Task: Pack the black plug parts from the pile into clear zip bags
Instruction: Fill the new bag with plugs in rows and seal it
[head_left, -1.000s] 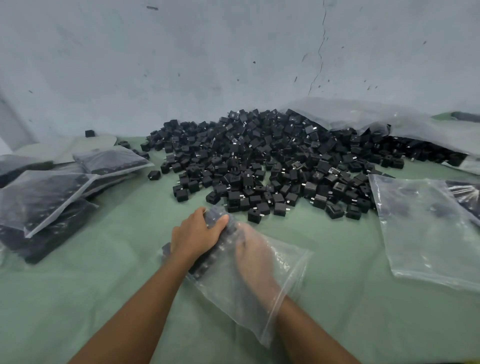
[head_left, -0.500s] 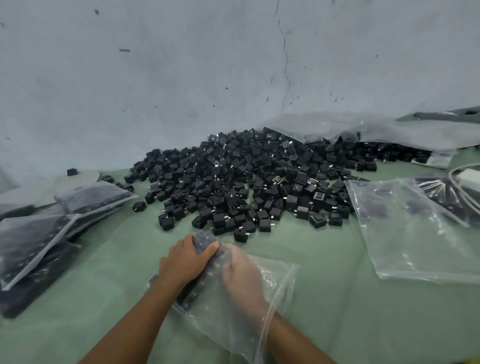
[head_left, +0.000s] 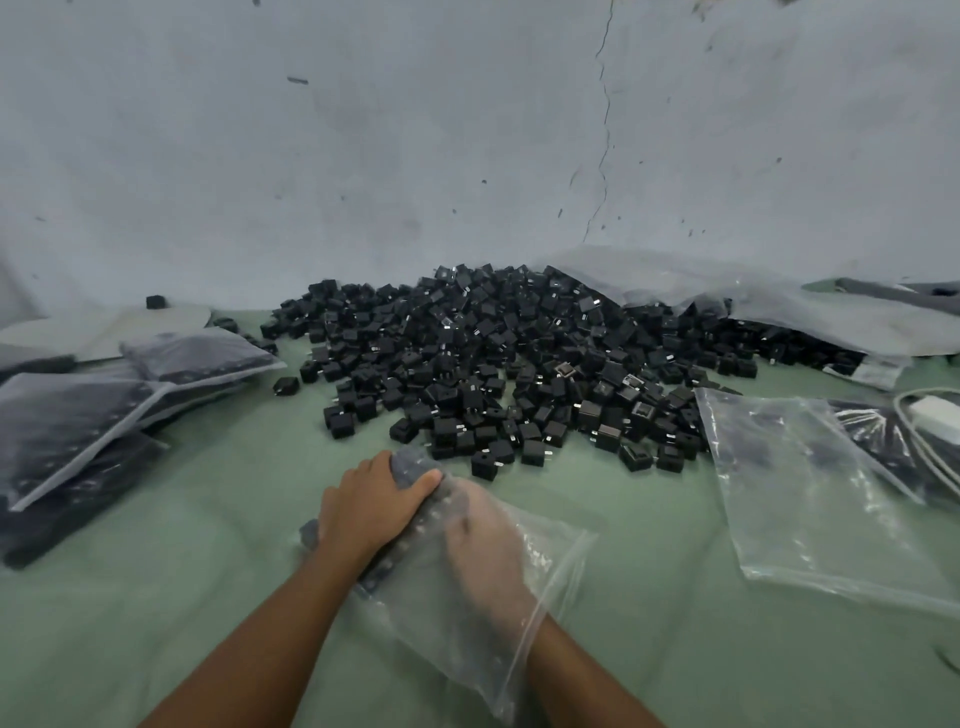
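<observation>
A large pile of black plug parts (head_left: 519, 374) lies on the green table (head_left: 208, 545) against the wall. In front of it lies a clear zip bag (head_left: 550, 561) with a row of black plug parts (head_left: 410, 540) along its left side. My left hand (head_left: 363, 509) lies on top of the bag, its fingers curled over that row from outside. My right hand (head_left: 483, 545) is inside the bag and shows hazily through the plastic. Its fingers reach toward the row and look straight.
Filled zip bags (head_left: 78, 415) are stacked at the left. Empty clear bags (head_left: 810, 493) lie at the right, beside a white cable (head_left: 935, 415). A big crumpled plastic sack (head_left: 779, 306) covers the pile's back right. One loose plug (head_left: 285, 385) sits left of the pile.
The head view has tilted and shifted. Both hands stay at the same bag, the left on top and the right inside; the row of plugs sits snug along the bag's side.
</observation>
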